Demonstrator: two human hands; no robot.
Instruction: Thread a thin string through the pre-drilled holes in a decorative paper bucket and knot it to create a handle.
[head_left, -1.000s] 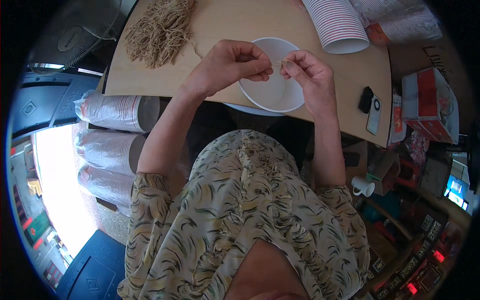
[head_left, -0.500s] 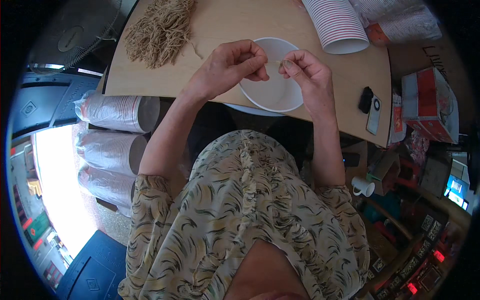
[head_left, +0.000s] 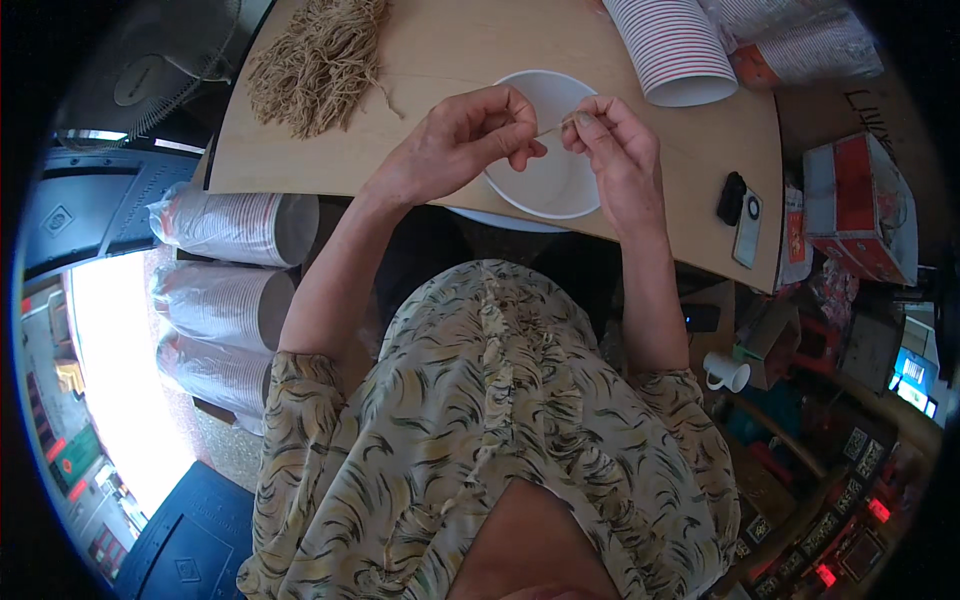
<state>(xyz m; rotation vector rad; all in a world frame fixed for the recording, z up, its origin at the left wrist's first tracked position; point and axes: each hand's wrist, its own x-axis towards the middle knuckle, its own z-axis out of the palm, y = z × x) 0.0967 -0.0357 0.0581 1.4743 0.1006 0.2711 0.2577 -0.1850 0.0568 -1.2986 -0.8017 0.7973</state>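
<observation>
The left hand [head_left: 462, 140] is closed to a narrow pinch, thumb and fingertips gripping one end of a thin tan strand [head_left: 553, 126]. The right hand [head_left: 615, 150] is likewise pinched, holding the other end of the strand, so that it spans the short gap between the two hands. Both hands are positioned over a white bowl [head_left: 550, 180] that rests at the near edge of the wooden surface [head_left: 450, 45]. A loose pile of tan strands [head_left: 315, 65] lies on the far left. A stack of striped paper cups [head_left: 672, 50] lies on the far right. A black device [head_left: 731, 198] sits to the right of the bowl. Wrapped sleeves of cups [head_left: 235, 228] are stacked left of the surface, below it.
</observation>
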